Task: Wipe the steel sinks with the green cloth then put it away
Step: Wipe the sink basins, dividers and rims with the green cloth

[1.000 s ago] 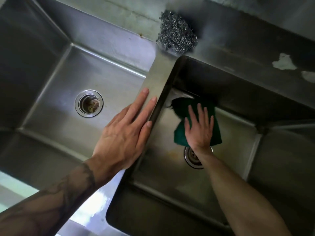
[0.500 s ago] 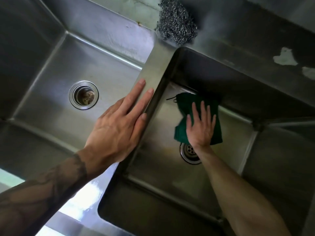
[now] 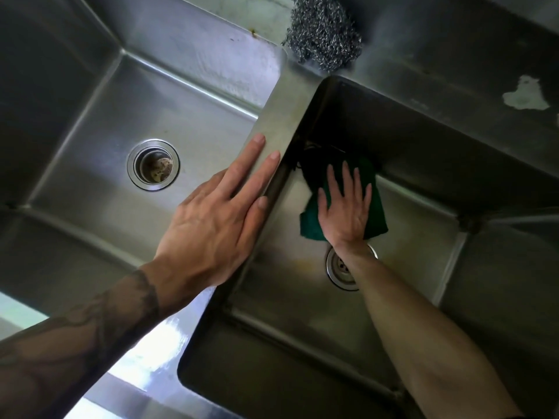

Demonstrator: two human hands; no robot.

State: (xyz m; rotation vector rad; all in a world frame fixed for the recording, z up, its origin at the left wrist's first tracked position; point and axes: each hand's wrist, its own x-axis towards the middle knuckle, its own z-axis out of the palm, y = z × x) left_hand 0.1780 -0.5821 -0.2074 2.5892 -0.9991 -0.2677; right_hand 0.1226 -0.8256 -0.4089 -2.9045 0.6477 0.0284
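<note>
setting: two steel sinks, left sink and right sink, scourer at the divider's far end
cloth: flat on the right sink's floor near its far left corner, just beyond the drain
right grip: we see fingers straight and spread, palm pressing the cloth
left grip: flat on the divider, fingers straight
relation: cloth directly under our right grip, the nearer one

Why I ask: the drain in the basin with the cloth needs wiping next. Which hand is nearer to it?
Right. The right hand presses the green cloth just beyond the drain, its wrist over it; the left hand rests on the divider.
</note>
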